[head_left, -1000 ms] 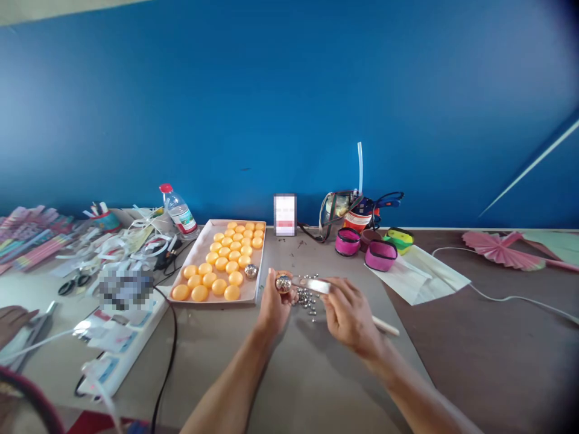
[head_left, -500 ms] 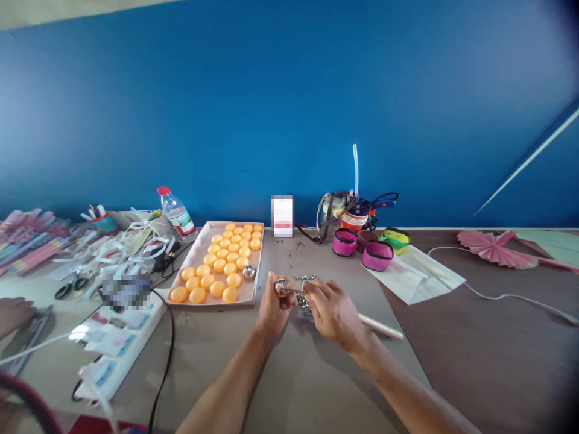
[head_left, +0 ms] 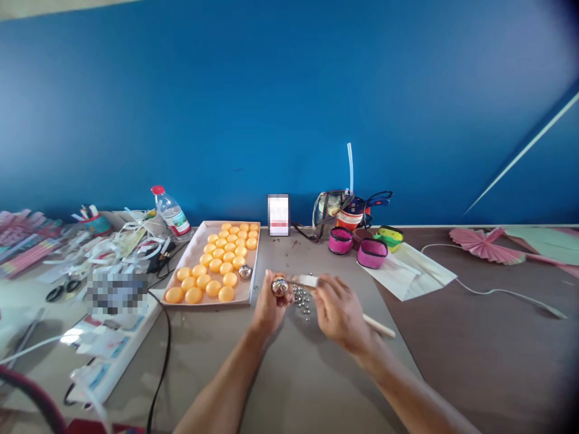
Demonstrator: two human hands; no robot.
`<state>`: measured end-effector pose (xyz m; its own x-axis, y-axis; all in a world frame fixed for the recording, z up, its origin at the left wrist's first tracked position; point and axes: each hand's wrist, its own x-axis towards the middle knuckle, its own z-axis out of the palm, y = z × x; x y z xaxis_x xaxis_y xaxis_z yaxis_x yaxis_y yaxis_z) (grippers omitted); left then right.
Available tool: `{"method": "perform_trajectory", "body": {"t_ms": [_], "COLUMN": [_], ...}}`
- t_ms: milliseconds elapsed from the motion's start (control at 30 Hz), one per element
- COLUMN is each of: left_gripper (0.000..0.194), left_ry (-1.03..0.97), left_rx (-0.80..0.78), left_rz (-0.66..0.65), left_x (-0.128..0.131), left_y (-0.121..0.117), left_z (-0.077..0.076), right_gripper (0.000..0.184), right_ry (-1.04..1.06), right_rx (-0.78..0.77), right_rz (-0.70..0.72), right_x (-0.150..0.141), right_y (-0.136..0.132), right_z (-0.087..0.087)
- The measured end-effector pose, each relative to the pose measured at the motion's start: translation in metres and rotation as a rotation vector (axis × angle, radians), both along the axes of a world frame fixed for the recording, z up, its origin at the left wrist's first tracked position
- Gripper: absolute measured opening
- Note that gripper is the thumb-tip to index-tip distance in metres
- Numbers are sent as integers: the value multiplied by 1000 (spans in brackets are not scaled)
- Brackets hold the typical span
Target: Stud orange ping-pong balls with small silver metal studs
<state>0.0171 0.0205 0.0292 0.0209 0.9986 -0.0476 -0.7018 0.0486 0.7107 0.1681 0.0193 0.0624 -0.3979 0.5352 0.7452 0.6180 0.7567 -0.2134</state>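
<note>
My left hand (head_left: 268,305) is closed round a ball partly covered in shiny silver (head_left: 279,286), held just above the table. My right hand (head_left: 335,311) pinches a strip of silver tape or foil (head_left: 306,281) that runs to the ball. Several small silver bits (head_left: 300,299) lie on the table between the hands. A shallow tray (head_left: 198,245) to the left holds several orange balls (head_left: 216,271) and one silvered ball (head_left: 245,272) near its right edge.
A wooden stick (head_left: 378,326) lies behind my right hand. Pink tape rolls (head_left: 371,253), a can with tools (head_left: 350,216), white paper (head_left: 407,272) and a pink paper fan (head_left: 483,246) sit to the right. A water bottle (head_left: 170,212), ribbons, scissors (head_left: 60,290) and a power strip with black cable (head_left: 161,349) crowd the left.
My right hand drew the strip slightly away from the ball, which now shows its silver face again. The view shifted a little to the right. The other person's hand at the far left has left the view.
</note>
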Motion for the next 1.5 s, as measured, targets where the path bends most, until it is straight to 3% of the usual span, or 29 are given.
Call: {"method": "perform_trajectory", "body": {"t_ms": [133, 267, 400, 533, 667, 833, 1000, 1167, 1300, 1500], "left_gripper": [43, 41, 42, 42, 39, 43, 38, 40, 38, 27], "left_ry": [43, 72, 140, 138, 151, 124, 98, -21, -100, -132], "left_rx": [-5, 0, -10, 8, 1, 42, -43, 8, 39, 75], "left_rz": [18, 44, 68, 90, 81, 38, 53, -52, -122, -202], "left_x": [1, 2, 1, 1, 2, 3, 2, -2, -7, -10], "left_y": [0, 1, 1, 2, 1, 0, 0, 1, 1, -3], "left_z": [-1, -4, -5, -3, -2, -2, -4, 2, 4, 8], "right_gripper": [19, 17, 18, 18, 19, 19, 17, 16, 15, 17], "right_ry": [-57, 46, -93, 54, -69, 91, -47, 66, 9, -174], "right_rx": [-70, -52, -132, -75, -121, -130, -182, -74, -8, -140], "right_rz": [45, -34, 40, -22, 26, -5, 15, -68, -182, -401], "right_x": [1, 2, 0, 0, 0, 4, 2, 14, 29, 45], "right_y": [0, 0, 1, 0, 0, 0, 4, 12, 24, 46], "right_z": [0, -3, -4, 0, 1, 2, -3, 0, -5, -33]}}
